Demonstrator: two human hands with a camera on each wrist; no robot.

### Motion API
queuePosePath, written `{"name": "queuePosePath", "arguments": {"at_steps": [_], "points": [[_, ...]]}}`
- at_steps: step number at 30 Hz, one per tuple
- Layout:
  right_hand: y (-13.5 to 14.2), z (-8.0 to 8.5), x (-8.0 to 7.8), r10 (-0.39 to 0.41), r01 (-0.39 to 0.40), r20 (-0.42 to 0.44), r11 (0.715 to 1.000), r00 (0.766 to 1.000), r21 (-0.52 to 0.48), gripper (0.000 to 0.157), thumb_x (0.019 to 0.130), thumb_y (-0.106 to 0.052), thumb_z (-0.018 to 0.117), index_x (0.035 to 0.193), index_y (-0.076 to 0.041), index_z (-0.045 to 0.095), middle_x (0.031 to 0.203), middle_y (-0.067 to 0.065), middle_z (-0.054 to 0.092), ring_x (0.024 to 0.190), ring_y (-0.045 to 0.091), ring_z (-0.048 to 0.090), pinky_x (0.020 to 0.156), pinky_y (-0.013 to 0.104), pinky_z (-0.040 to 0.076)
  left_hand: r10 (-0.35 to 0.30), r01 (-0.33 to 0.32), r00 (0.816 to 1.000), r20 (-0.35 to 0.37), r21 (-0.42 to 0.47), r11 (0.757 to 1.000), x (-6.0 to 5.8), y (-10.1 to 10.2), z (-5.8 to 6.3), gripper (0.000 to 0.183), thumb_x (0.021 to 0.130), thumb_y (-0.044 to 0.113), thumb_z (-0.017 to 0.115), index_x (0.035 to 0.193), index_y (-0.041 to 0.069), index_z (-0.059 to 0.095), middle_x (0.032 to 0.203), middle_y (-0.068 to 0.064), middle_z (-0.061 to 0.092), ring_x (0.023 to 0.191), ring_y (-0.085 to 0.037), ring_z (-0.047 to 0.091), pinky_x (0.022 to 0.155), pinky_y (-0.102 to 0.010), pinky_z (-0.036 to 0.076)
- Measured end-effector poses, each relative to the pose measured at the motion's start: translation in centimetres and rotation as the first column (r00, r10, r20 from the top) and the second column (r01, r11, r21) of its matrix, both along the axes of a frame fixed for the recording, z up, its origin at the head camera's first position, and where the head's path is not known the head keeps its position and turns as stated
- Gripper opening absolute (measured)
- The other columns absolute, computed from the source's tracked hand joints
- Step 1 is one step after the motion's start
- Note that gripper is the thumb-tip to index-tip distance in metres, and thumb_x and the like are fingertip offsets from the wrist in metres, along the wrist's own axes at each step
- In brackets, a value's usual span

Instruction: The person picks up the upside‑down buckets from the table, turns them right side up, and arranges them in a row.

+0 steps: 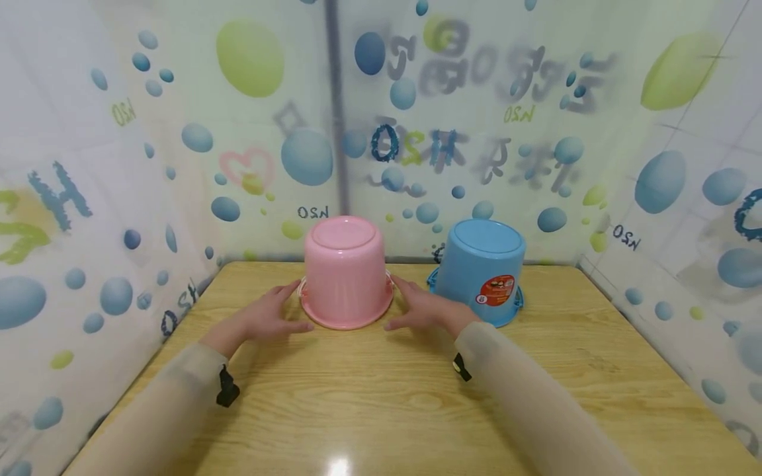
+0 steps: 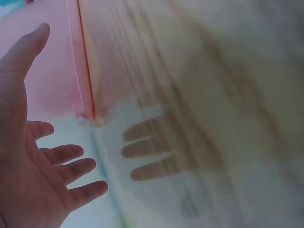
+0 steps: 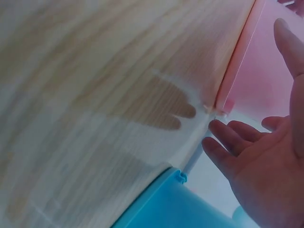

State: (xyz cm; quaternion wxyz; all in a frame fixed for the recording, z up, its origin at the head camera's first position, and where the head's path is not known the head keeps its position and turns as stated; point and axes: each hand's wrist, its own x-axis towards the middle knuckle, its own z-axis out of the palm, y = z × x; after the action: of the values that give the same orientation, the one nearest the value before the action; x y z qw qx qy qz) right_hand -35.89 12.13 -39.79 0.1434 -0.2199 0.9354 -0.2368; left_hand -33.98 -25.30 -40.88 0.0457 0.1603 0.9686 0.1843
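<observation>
A pink bucket stands upside down near the back of the wooden table, its rim on the tabletop and its base facing up. At its left side is my left hand, fingers spread and thumb toward the rim. On the other side my right hand reaches in with fingers and thumb apart. Both wrist views show the palms facing the pink bucket, with nothing held. Close to the right of my right hand, a blue bucket with a red oval label also stands upside down.
The light wooden table extends toward me. Behind it and at both sides hangs a whitish curtain printed with blue and green bubbles. The blue bucket's side handle mount sits close by my right wrist.
</observation>
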Motion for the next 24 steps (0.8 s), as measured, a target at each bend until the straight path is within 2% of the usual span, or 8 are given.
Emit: {"name": "queuePosePath", "arguments": {"at_steps": [5, 9, 16, 20, 24], "points": [[-1.0, -0.6, -1.3, -0.001, 0.001, 0.007, 1.000, 1.000, -0.008, 0.119, 0.082, -0.060, 0.078, 0.166, -0.026, -0.001, 0.173, 0.005, 0.009, 0.159, 0.033, 0.006, 0.126, 0.057, 0.017, -0.001, 0.000, 0.998, 0.058, 0.010, 1.000, -1.7, -0.2, -0.5, 0.128, 0.076, 0.077, 0.071, 0.164, 0.007, 0.010, 0.161, -0.033, 0.026, 0.148, -0.053, 0.027, 0.117, -0.068, 0.027], [-1.6, -1.1, -2.2, -0.020, 0.020, 0.013, 1.000, 1.000, 0.012, 0.124, 0.080, -0.062, 0.079, 0.165, -0.026, -0.004, 0.173, 0.006, 0.010, 0.159, 0.033, 0.008, 0.126, 0.056, 0.018, -0.014, 0.007, 0.996, 0.083, 0.072, 0.997, -2.7, -0.4, -0.6, 0.133, 0.075, 0.072, 0.077, 0.164, 0.007, 0.001, 0.164, -0.032, 0.021, 0.150, -0.052, 0.022, 0.120, -0.066, 0.023], [-2.1, -1.5, -3.0, -0.049, 0.049, 0.022, 0.999, 0.999, 0.002, 0.128, 0.077, -0.065, 0.080, 0.165, -0.027, -0.005, 0.172, 0.006, 0.014, 0.158, 0.033, 0.013, 0.125, 0.056, 0.020, -0.040, 0.021, 0.993, 0.112, 0.162, 0.987, -3.3, -0.4, -0.6, 0.137, 0.076, 0.060, 0.083, 0.164, 0.015, -0.012, 0.167, -0.030, 0.011, 0.152, -0.051, 0.018, 0.122, -0.064, 0.020], [-2.2, -1.7, -3.3, -0.058, 0.058, 0.023, 0.998, 0.998, 0.009, 0.128, 0.077, -0.065, 0.080, 0.165, -0.029, -0.006, 0.172, 0.005, 0.014, 0.158, 0.033, 0.014, 0.125, 0.056, 0.020, -0.096, 0.073, 0.990, 0.099, 0.214, 0.974, -3.5, -0.1, -0.9, 0.134, 0.078, 0.049, 0.087, 0.164, 0.019, -0.011, 0.169, -0.025, 0.008, 0.154, -0.047, 0.015, 0.124, -0.061, 0.017], [-2.3, -1.6, -3.2, -0.061, 0.060, 0.004, 0.998, 0.998, 0.030, 0.125, 0.079, -0.064, 0.078, 0.165, -0.027, -0.005, 0.171, 0.007, 0.017, 0.158, 0.034, 0.017, 0.125, 0.057, 0.021, -0.122, 0.098, 0.989, 0.088, 0.240, 0.966, -3.7, 0.2, -1.2, 0.129, 0.079, 0.044, 0.087, 0.165, 0.021, -0.007, 0.170, -0.021, 0.008, 0.156, -0.043, 0.012, 0.124, -0.061, 0.014]]}}
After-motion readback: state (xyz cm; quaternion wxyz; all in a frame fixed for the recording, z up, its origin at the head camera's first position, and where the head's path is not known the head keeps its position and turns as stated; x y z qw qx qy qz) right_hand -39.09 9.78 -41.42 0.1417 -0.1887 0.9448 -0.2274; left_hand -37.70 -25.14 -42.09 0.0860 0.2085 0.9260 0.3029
